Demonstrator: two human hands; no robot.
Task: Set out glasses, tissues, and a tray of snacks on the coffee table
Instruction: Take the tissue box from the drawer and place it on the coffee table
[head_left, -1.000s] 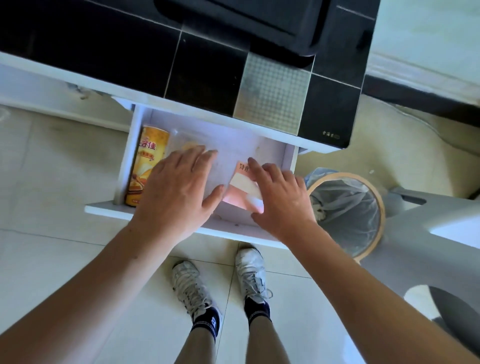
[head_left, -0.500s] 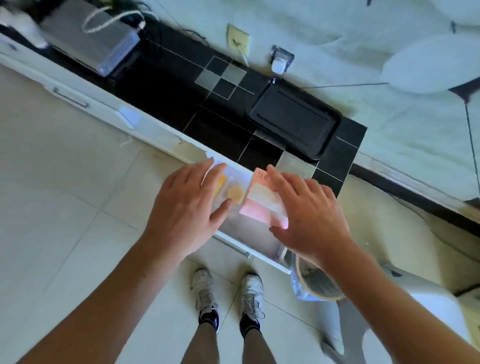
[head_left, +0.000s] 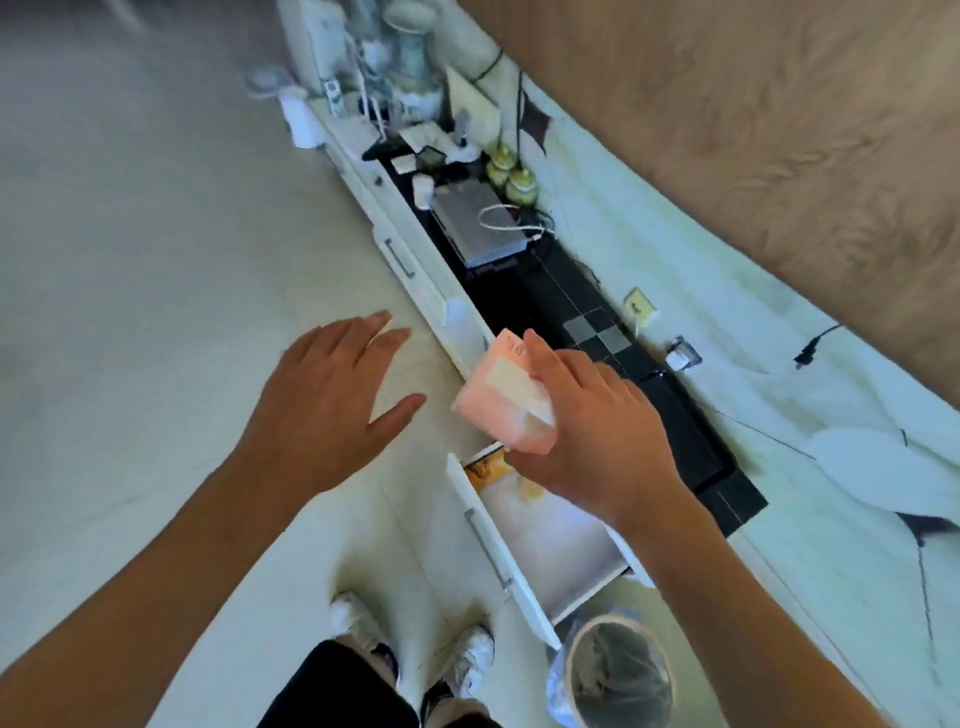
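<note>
**Tissue pack lifted clear, drawer left open**

A pink tissue pack (head_left: 501, 397) is held in the right hand (head_left: 592, 441), fingers closed over its right end, above the open drawer (head_left: 550, 545) of the low TV cabinet (head_left: 415, 270). The left hand (head_left: 327, 410) is spread open and empty over the tiled floor (head_left: 130, 260), to the left of the pack. An orange snack wrapper (head_left: 485, 467) is seen at the far end of the drawer. The coffee table, glasses and tray are not in view.

The pack is pinched at one end only, so it could slip or tilt out during the carry. The drawer juts out beside the shoes (head_left: 467, 660), and a shin could be caught on it. The lined waste bin (head_left: 618, 675) stands just near of the drawer and could be knocked in turning.
</note>
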